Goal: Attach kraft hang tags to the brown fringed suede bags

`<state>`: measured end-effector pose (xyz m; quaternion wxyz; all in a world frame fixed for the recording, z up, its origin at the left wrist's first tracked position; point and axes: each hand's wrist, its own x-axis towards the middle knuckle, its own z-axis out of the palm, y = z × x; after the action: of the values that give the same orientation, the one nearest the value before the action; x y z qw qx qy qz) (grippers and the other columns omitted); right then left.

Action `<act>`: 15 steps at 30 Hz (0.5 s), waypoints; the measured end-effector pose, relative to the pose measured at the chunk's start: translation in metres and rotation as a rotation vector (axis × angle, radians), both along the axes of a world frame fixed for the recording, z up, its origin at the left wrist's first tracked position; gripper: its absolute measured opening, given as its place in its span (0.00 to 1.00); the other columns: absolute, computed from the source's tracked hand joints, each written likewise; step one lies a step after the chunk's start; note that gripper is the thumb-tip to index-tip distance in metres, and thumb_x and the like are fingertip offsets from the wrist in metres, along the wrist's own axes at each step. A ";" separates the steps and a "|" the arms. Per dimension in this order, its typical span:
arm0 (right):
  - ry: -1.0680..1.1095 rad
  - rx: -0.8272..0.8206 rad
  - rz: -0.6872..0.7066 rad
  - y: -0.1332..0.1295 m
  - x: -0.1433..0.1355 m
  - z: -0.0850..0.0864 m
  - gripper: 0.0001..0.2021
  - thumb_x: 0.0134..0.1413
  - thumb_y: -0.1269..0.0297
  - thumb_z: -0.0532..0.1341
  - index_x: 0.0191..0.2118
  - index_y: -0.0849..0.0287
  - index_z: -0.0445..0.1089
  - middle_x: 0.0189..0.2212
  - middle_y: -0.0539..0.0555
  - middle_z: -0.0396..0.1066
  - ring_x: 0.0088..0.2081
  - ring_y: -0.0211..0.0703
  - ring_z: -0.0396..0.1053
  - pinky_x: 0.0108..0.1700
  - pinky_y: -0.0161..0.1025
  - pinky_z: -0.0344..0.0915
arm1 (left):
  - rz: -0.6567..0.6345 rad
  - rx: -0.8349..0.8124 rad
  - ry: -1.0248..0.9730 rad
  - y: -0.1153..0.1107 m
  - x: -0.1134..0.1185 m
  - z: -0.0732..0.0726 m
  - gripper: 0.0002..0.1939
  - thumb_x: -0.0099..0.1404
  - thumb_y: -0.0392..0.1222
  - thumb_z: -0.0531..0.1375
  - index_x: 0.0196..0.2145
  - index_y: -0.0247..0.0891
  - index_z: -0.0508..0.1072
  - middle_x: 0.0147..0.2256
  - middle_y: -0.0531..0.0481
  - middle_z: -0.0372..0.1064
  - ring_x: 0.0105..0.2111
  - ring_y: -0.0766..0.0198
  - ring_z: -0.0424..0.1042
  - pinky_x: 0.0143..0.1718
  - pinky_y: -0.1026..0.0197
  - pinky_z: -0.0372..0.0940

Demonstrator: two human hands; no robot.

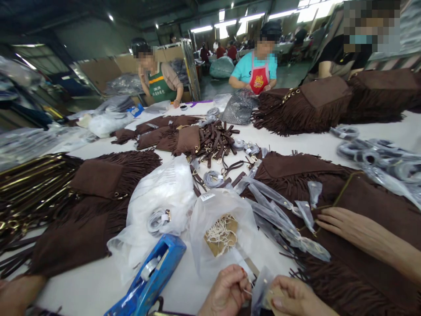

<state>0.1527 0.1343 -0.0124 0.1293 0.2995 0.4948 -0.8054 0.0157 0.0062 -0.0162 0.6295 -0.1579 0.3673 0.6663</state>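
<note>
My left hand (226, 290) is closed in a pinch on a thin white string (247, 291) near the front edge of the table. Right beside it, my right hand (292, 295) is closed on a clear plastic sleeve (262, 287) and a tan card (278, 298). The card's far side is hidden by the fingers. Just beyond both hands lies an open clear bag (200, 228), with a tangle of white strings (222, 232) on a brown card inside. A blue tape dispenser (161, 272) rests left of my left hand.
Brown fringed bags (95, 177) are piled at left, and more fringed bags (286, 169) at right. Plastic-wrapped straps (279, 219) lie near a co-worker's hand (345, 226). Another hand (23, 289) is at far left. Short brown straps (217, 140) fill the middle. Several people stand across the table.
</note>
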 end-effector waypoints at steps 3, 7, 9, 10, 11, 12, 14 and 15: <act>-0.026 -0.111 -0.209 -0.008 -0.007 -0.013 0.21 0.28 0.50 0.69 0.24 0.58 0.63 0.19 0.46 0.67 0.22 0.34 0.63 0.28 0.32 0.56 | 0.004 -0.048 0.037 0.001 0.001 -0.001 0.20 0.32 0.45 0.70 0.17 0.35 0.63 0.12 0.58 0.56 0.15 0.71 0.59 0.17 0.68 0.46; 0.013 -0.094 -0.296 -0.024 -0.020 -0.017 0.18 0.30 0.52 0.70 0.25 0.57 0.66 0.19 0.45 0.69 0.23 0.38 0.67 0.30 0.34 0.60 | -0.023 -0.105 0.074 0.000 0.005 -0.004 0.21 0.31 0.46 0.70 0.21 0.31 0.70 0.14 0.55 0.61 0.12 0.73 0.57 0.14 0.69 0.42; 0.025 -0.020 -0.372 -0.033 -0.025 -0.015 0.18 0.30 0.52 0.69 0.24 0.57 0.67 0.17 0.45 0.68 0.23 0.40 0.68 0.29 0.34 0.60 | -0.005 -0.114 0.070 -0.001 0.005 -0.004 0.21 0.32 0.46 0.70 0.24 0.30 0.72 0.17 0.53 0.65 0.11 0.74 0.57 0.13 0.68 0.43; 0.022 0.035 -0.415 -0.037 -0.026 -0.014 0.17 0.31 0.51 0.69 0.24 0.58 0.67 0.17 0.45 0.69 0.23 0.39 0.67 0.28 0.34 0.60 | 0.006 -0.115 0.069 -0.002 0.005 -0.004 0.21 0.33 0.45 0.69 0.25 0.30 0.72 0.19 0.53 0.66 0.11 0.74 0.58 0.12 0.68 0.44; 0.015 0.090 -0.453 -0.040 -0.027 -0.012 0.17 0.31 0.50 0.68 0.24 0.58 0.68 0.17 0.46 0.69 0.22 0.39 0.66 0.27 0.34 0.60 | 0.010 -0.114 0.065 -0.004 0.004 -0.004 0.20 0.34 0.44 0.69 0.26 0.30 0.73 0.20 0.52 0.68 0.10 0.74 0.58 0.12 0.68 0.45; 0.006 0.138 -0.480 -0.042 -0.027 -0.012 0.17 0.32 0.50 0.68 0.24 0.58 0.69 0.17 0.46 0.69 0.21 0.38 0.66 0.26 0.34 0.59 | 0.005 -0.115 0.063 -0.005 0.003 -0.003 0.19 0.34 0.42 0.68 0.27 0.30 0.73 0.22 0.51 0.69 0.10 0.73 0.59 0.12 0.68 0.46; -0.013 0.182 -0.493 -0.044 -0.025 -0.011 0.15 0.33 0.52 0.68 0.23 0.58 0.69 0.17 0.46 0.69 0.21 0.38 0.64 0.25 0.33 0.59 | -0.021 -0.131 0.070 -0.006 0.002 -0.003 0.19 0.33 0.38 0.67 0.28 0.30 0.74 0.25 0.50 0.71 0.11 0.72 0.61 0.12 0.68 0.49; -0.019 0.185 -0.493 -0.043 -0.024 -0.011 0.13 0.32 0.55 0.68 0.22 0.58 0.68 0.17 0.46 0.69 0.21 0.37 0.64 0.25 0.33 0.58 | -0.046 -0.142 0.083 -0.007 0.002 -0.002 0.19 0.32 0.37 0.66 0.28 0.31 0.74 0.26 0.50 0.71 0.12 0.72 0.62 0.13 0.68 0.50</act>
<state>0.1285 0.0911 -0.0229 -0.0939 0.4291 0.4772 -0.7611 0.0173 -0.0009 -0.0183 0.6162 -0.1658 0.4427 0.6299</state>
